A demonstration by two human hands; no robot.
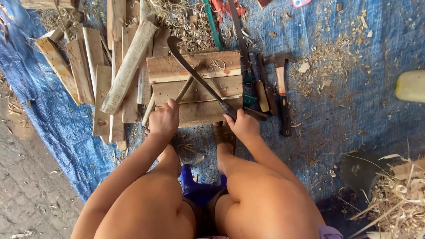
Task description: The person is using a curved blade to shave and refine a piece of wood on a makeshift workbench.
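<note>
My right hand (242, 124) grips the dark handle of a long curved machete (195, 73), its blade lying diagonally across a low wooden bench made of planks (195, 88). My left hand (164, 118) is closed around the lower end of a thin wooden stick (183, 90) that stands tilted on the bench, right beside the blade. My knees and a blue stool (191, 183) fill the lower part of the view.
A pile of split wooden slats (102, 66) lies left of the bench on a blue tarp (354, 102). Knives and a hatchet (281, 88) lie right of it. Wood shavings (398, 194) heap at the lower right, a yellow container (411, 86) at the right edge.
</note>
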